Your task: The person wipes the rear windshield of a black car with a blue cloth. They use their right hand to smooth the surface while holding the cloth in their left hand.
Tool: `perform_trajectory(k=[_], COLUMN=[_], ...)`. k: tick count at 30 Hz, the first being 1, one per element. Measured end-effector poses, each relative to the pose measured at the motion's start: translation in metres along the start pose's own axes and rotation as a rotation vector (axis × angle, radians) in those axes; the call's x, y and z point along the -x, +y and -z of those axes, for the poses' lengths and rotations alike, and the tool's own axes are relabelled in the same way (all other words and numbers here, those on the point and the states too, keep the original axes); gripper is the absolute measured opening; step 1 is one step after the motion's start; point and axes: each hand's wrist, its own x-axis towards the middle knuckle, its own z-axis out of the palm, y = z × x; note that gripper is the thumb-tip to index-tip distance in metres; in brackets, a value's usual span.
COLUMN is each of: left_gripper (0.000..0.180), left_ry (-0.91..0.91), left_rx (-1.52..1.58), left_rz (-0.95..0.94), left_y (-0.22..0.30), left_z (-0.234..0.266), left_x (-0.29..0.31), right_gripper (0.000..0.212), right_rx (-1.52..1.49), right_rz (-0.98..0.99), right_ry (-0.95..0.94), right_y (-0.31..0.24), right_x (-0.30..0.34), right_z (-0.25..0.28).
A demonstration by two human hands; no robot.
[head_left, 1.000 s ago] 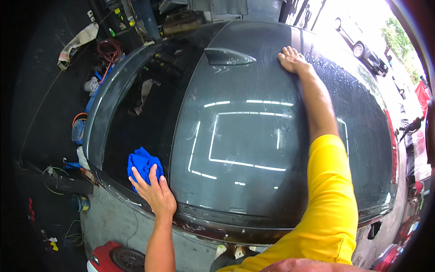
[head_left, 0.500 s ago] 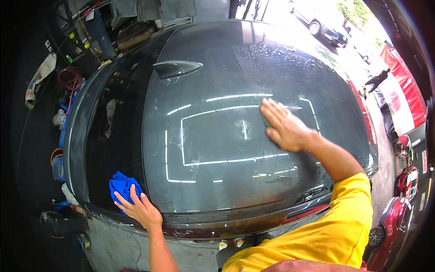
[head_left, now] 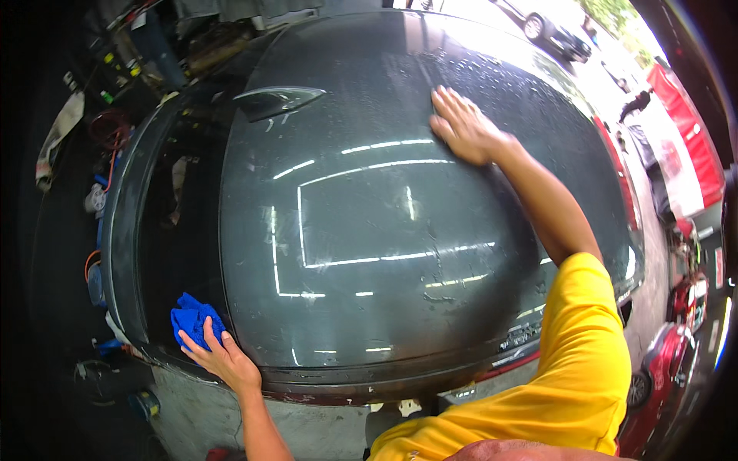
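Note:
A dark grey car roof (head_left: 361, 230), wet with drops and streaks, stretches out in front of me. On it my right hand (head_left: 467, 132) lies flat, fingers outstretched, beside the wet far-right area; whether anything thin is under the palm is hidden. At the lower left my left hand (head_left: 228, 363) holds a crumpled blue microfiber cloth (head_left: 196, 319) against the dark rear glass (head_left: 181, 223), its fingers spread over the cloth and its wrist by the near roof edge. A shark-fin antenna (head_left: 280, 101) stands at the roof's far left.
Ceiling lights reflect in the roof as white lines. To the left are a coiled hose (head_left: 110, 129) and dark workshop clutter. A red car (head_left: 661, 365) is parked at the right, near a red-and-white banner (head_left: 688, 138). Outside, another car (head_left: 550, 31) shows at the top right.
My right hand has slid away from me over the roof, farther up and slightly left. The left hand keeps the cloth at the rear glass. The whole view has shifted a little.

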Motion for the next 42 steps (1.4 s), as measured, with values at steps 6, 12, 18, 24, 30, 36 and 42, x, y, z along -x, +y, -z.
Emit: perform_trajectory(k=[6,12,18,24,30,36,42], left_gripper=[0.042,0.042,0.042,0.042,0.041,0.042,0.042], left_ry=[0.007,0.033,0.048,0.044,0.043,0.064,0.068], left_rx=[-0.029,0.014,-0.011,-0.044,-0.008,-0.011,-0.001], left_rz=[-0.002,-0.080,-0.113,-0.029,-0.048,-0.023,-0.005], left_y=[-0.002,-0.006,-0.018,-0.016,-0.009,-0.014,-0.011], left_z=[0.005,0.000,-0.001,-0.006,0.000,0.002,-0.011], left_x=[0.008,-0.003,-0.006,0.007,0.006,-0.002,-0.005], right_gripper=[0.075,0.072,0.075,0.074,0.072,0.081,0.076], right_rx=[0.083,0.018,-0.009,0.036,0.033,0.027,0.046], right_rz=[0.045,-0.304,-0.331,-0.071,-0.133,-0.570,-0.348], right_ry=[-0.250,-0.072,-0.014,-0.065,-0.141,-0.061,0.006], right_y=[-0.028,0.087,0.094,0.034,0.051,0.141,0.108], right_x=[0.172,-0.066,-0.077,0.152,0.148,-0.055,0.012], right_z=[0.013,0.017,-0.008,-0.005,0.001,-0.004,-0.017])
